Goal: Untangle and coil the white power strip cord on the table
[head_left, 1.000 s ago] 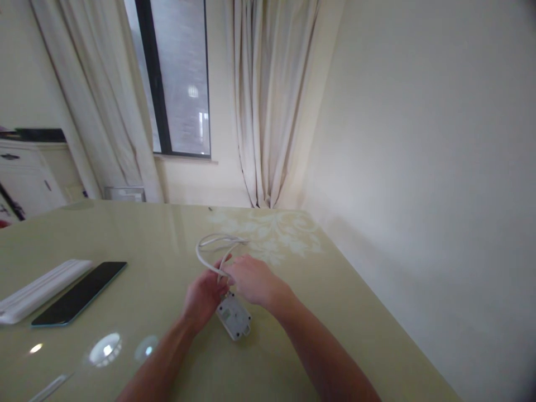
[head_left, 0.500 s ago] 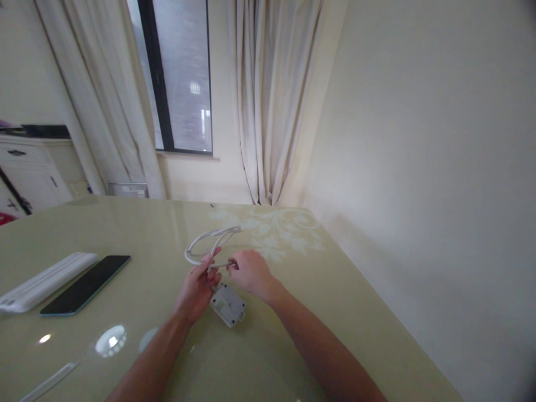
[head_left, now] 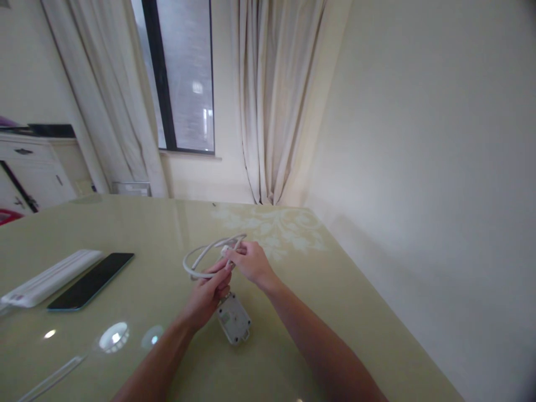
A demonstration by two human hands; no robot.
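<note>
A white cable (head_left: 185, 264) is gathered in loose loops above the table. My left hand (head_left: 206, 298) is closed around the lower part of these loops. My right hand (head_left: 253, 262) pinches the cable at the right side of the coil, close to my left fingertips. A small white block, perhaps its plug, shows by the right fingers. Below my left hand hangs a pale grey-white box (head_left: 234, 319), tilted, with dark dots near its corners and a small loop at its lower end. Where the cable joins the box is partly hidden by my left fingers.
On the left of the glossy greenish table (head_left: 293, 335) lie a long white power strip-like bar (head_left: 54, 277) and a black phone-like slab (head_left: 92, 282). A thin white strip (head_left: 52, 379) is at the lower left. A wall (head_left: 419, 167) borders the table's right side.
My right hand has moved up slightly, bringing the cable against the coil. My left hand has shifted right and closed more around the loops. The box has swung slightly down and right.
</note>
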